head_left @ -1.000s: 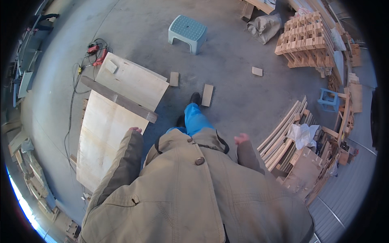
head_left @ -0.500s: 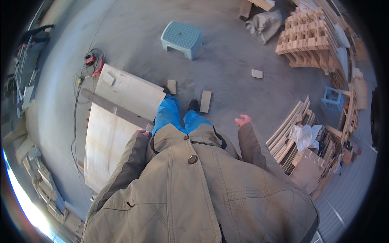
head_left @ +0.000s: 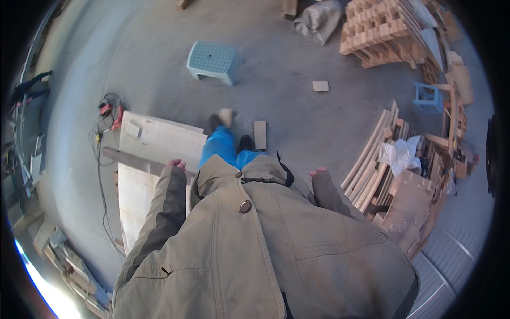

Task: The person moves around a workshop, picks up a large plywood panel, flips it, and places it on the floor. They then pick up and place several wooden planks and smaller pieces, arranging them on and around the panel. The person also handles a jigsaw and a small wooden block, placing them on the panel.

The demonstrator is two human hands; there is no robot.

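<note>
My left hand hangs at my left side, its fingers loosely bent with nothing visible in them. From above it overlaps the end of a long narrow beam; whether they touch I cannot tell. That beam lies across two pale wooden boards, one farther off and one nearer. On my other side, my right hand is held out from the jacket, mostly hidden by its sleeve. Only bent fingers show there, and no object is seen in them. Two small wood blocks, one squarish and one longer, lie by my shoes.
Ahead stands a pale blue-green plastic stool. Red power tools and a cable lie at left. To the right are timber strips, a white plastic bag, a blue stool, stacked wood and a sack.
My left hand has swung forward, away from my body, while my right hand has drawn back toward its side. The view has shifted, and my left shoe is blurred.
</note>
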